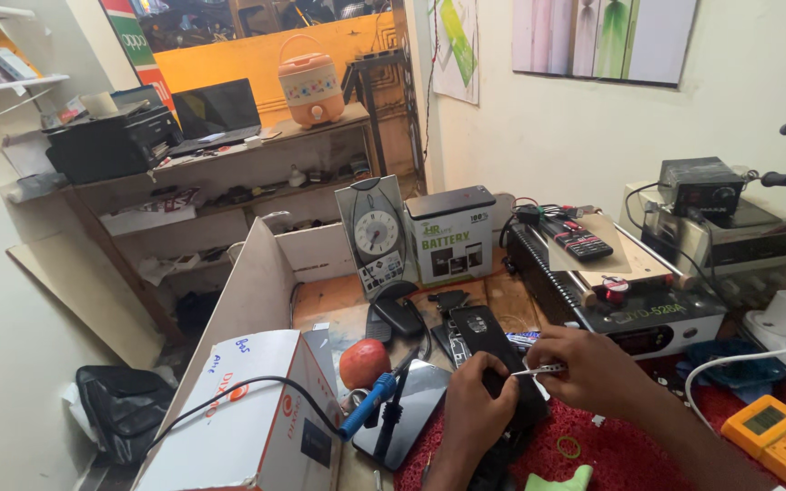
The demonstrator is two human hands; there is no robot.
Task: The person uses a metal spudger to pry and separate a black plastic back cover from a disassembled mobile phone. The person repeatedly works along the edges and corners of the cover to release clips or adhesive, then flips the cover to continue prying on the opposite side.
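My left hand (477,403) grips a black phone (491,345) that lies face down on the red mat (634,455), camera end pointing away from me. In my right hand (584,364) I pinch metal tweezers (539,369), their tips over the phone's right edge near my left thumb. A second dark phone (408,411) lies left of my left hand. A blue-handled soldering iron (367,406) rests across it, its black cord running left over a white box.
A white cardboard box (247,418) stands at the left. A red round object (363,363), a clock in its packaging (376,235) and a battery box (450,235) lie ahead. A black machine (629,309) and a yellow multimeter (780,436) sit at the right.
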